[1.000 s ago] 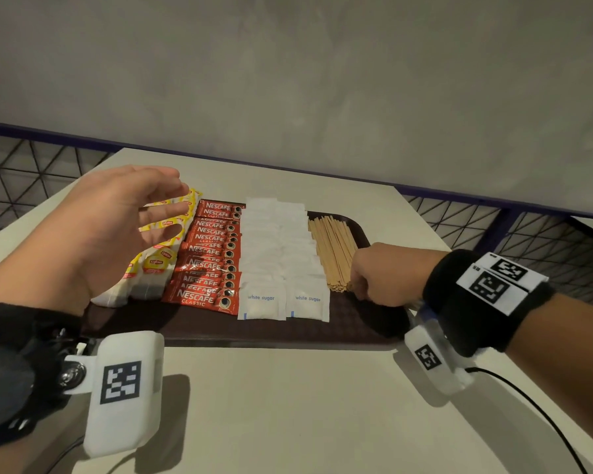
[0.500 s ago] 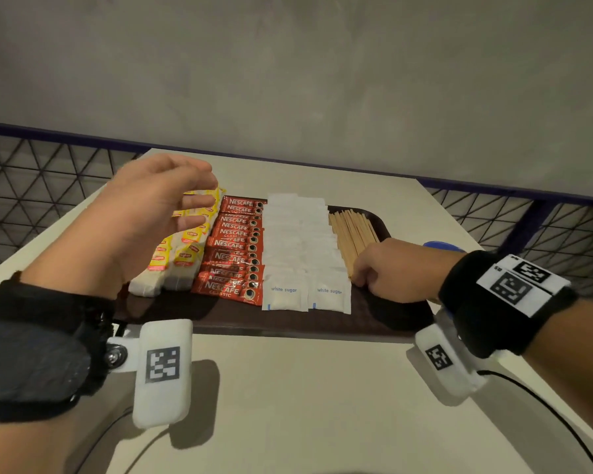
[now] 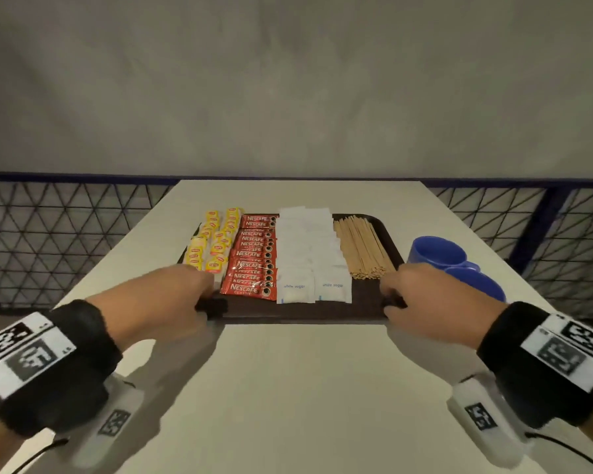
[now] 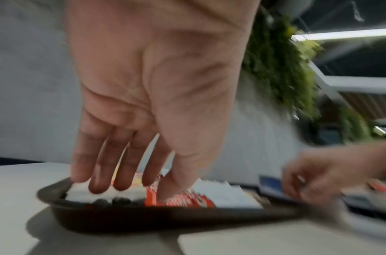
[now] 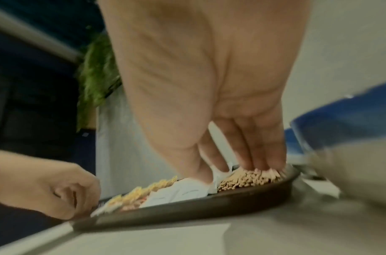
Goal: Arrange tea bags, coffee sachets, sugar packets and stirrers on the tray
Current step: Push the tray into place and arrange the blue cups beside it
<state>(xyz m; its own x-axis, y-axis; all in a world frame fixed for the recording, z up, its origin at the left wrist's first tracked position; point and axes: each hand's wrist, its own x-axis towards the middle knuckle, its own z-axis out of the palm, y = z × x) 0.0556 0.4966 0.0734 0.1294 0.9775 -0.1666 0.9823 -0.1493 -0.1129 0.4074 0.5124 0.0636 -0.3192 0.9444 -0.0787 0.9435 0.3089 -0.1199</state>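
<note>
Honestly the sorting looks done. From the head view, the tea bags (image 3: 213, 248), coffee sachets (image 3: 254, 258), sugar packets (image 3: 310, 258) and stirrers (image 3: 362, 248) sit in neat rows just past the fingertips, and the left hand (image 3: 165, 295) and right hand (image 3: 425, 302) rest at the near corners of the tray (image 3: 305, 313). Left wrist view: blurry, fingers (image 4: 122, 165) straight and slightly spread, tips down by the tea bags, gripping nothing. Right wrist view: fingers (image 5: 259, 148) pressed together, tips on the stirrer ends. Next up, I'd guess, is just squaring rows or the tray, gently.
</note>
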